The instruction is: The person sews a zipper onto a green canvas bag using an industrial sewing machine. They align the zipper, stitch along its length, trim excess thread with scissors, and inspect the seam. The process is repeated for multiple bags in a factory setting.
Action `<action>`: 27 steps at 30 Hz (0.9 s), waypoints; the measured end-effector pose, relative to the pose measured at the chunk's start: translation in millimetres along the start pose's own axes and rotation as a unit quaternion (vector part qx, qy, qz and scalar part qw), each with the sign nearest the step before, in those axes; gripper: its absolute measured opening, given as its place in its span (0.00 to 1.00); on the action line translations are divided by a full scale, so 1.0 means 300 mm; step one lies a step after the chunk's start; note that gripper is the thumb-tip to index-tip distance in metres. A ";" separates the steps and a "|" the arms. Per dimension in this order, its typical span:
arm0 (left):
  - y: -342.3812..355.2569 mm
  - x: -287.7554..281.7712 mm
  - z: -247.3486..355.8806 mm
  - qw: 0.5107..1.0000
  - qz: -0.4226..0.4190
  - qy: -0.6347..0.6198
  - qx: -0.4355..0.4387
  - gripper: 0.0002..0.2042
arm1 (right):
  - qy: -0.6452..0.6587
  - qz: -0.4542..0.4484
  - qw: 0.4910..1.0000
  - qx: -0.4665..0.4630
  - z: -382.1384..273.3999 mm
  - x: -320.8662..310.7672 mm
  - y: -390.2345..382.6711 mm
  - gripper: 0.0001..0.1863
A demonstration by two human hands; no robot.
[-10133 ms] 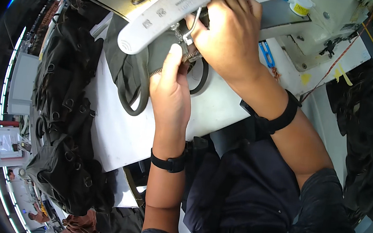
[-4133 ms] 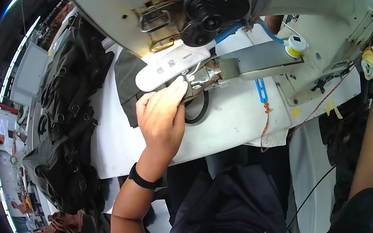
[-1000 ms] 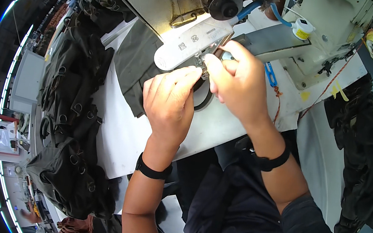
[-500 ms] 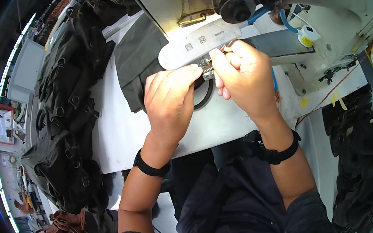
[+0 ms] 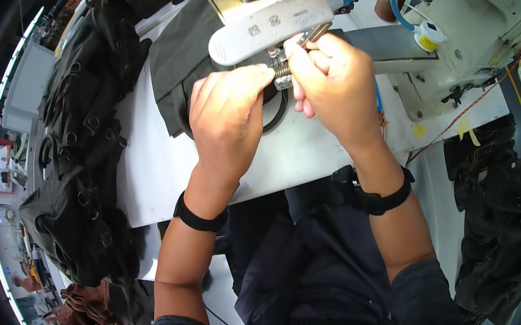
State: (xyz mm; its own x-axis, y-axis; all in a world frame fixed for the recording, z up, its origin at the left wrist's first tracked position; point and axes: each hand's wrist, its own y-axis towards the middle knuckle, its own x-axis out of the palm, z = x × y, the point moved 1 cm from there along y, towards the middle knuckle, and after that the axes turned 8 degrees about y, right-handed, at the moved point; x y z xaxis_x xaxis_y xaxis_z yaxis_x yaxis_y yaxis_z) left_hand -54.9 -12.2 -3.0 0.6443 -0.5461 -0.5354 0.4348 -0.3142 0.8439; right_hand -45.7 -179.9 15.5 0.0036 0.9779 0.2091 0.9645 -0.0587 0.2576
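I'm at the needle: right hand (image 5: 337, 80) pinches a small metal tool (image 5: 314, 33); left hand (image 5: 227, 115), at seven o'clock, fingertips closed on the presser foot (image 5: 280, 76); steadiness next.

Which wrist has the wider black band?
The right wrist: its band is broad and bulky. The band on the left wrist is a thin strap. Both hands, left hand and right hand, work at the sewing machine.

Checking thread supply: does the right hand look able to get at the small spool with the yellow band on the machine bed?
Probably yes: the right hand is at the presser foot, the spool stands uncovered just beyond it, and nothing lies between them.
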 end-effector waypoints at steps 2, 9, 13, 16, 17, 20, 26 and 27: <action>-0.003 0.001 0.004 1.000 0.000 -0.006 -0.004 0.13 | 0.020 0.004 1.000 0.001 0.006 -0.001 -0.001 0.12; -0.005 -0.001 0.003 1.000 0.005 -0.006 -0.010 0.12 | 0.015 0.015 1.000 0.002 0.000 0.009 -0.007 0.11; -0.005 0.013 -0.008 1.000 0.013 -0.003 -0.014 0.12 | 0.012 0.006 1.000 -0.009 -0.008 0.005 -0.004 0.14; 0.000 0.012 -0.007 1.000 0.014 -0.008 -0.014 0.12 | 0.006 0.012 1.000 -0.009 -0.004 0.008 -0.003 0.16; 0.001 0.012 -0.007 1.000 0.014 -0.009 -0.015 0.12 | 0.009 0.011 1.000 -0.007 -0.002 0.008 -0.002 0.14; 0.001 0.015 -0.010 1.000 0.011 -0.011 -0.023 0.11 | 0.013 0.007 1.000 -0.005 0.005 0.008 0.003 0.13; 0.043 -0.053 -0.001 0.990 -0.100 -0.040 -0.095 0.08 | 0.017 -0.001 1.000 0.003 0.003 0.002 0.007 0.12; 0.064 -0.070 -0.026 0.979 -0.132 -0.088 -0.129 0.09 | 0.025 -0.005 1.000 0.010 0.002 0.003 0.004 0.12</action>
State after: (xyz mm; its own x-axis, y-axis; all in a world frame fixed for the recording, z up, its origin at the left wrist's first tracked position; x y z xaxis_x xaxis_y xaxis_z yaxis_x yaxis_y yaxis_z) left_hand -55.3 -0.7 24.2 0.3795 -0.6044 -0.7004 0.7304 -0.2690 0.6278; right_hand -44.3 -178.9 15.5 -0.0180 0.9673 0.2529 0.9697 -0.0447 0.2401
